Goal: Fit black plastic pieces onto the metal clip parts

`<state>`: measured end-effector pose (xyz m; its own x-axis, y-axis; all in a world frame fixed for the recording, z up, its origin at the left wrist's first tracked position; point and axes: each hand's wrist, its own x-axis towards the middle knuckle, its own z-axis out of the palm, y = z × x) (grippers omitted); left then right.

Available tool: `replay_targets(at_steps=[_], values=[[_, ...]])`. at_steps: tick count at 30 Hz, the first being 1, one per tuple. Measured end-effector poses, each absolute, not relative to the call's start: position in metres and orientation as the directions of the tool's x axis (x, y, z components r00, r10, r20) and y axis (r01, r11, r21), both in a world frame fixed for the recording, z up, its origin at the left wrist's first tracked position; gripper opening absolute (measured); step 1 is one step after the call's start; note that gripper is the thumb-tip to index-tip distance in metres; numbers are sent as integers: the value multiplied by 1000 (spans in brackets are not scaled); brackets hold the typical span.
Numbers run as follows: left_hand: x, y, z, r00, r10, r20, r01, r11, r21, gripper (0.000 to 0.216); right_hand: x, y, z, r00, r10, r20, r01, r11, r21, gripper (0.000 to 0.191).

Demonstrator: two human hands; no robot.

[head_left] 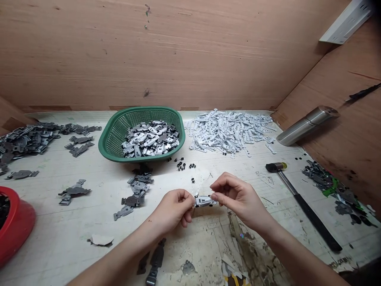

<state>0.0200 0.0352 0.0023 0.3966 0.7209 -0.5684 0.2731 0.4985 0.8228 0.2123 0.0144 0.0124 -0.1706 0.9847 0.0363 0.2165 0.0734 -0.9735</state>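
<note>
Between my two hands is a small white toy car chassis (203,201) with black wheels, lying lengthwise from left to right just above the table. My left hand (177,206) pinches its left end between thumb and fingers. At the other end, the thumb and forefinger of my right hand (235,196) close on it. Beyond my hands, small black wheel pairs (181,165) lie scattered on the table. To the left are loose grey chassis plates (135,194). A green basket (102,145) holds many white and grey wheeled pieces.
A heap of white plates (229,129) lies behind, right of the basket. On the right are a hammer (306,214), a steel flask (306,125) and dark scraps (327,182). Grey plates (26,141) pile up far left, behind a red container (22,226). Wooden walls (178,59) enclose the table.
</note>
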Motion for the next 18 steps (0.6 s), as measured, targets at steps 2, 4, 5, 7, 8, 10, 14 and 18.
replay_targets(at_steps=[2, 4, 5, 7, 8, 10, 14, 18], values=[[20, 35, 4, 398, 721, -567, 263, 503, 823, 28, 215, 15, 7, -120, 992, 49, 208, 74, -975, 16], [19, 36, 5, 399, 720, -568, 257, 507, 823, 29, 220, 15, 3, -79, 997, 22, 191, 37, -981, 20], [19, 36, 6, 399, 720, -569, 255, 509, 822, 29, 222, 14, 1, -73, 997, -12, 179, 1, -984, 23], [19, 36, 6, 401, 718, -568, 253, 510, 822, 29, 225, 10, -1, -95, 989, -111, 163, -94, -982, 31], [19, 36, 6, 402, 717, -569, 254, 510, 822, 29, 225, 8, -2, -115, 980, -162, 157, -143, -977, 35], [20, 36, 4, 401, 718, -569, 257, 508, 822, 29, 222, 5, -5, -149, 960, -236, 133, -217, -967, 42], [21, 34, 2, 414, 731, -542, 252, 480, 840, 28, 209, 3, -9, -208, 947, -246, -1, -252, -968, 48], [21, 34, 3, 428, 747, -508, 256, 439, 861, 28, 206, 3, -12, -250, 936, -248, -16, -261, -965, 36]])
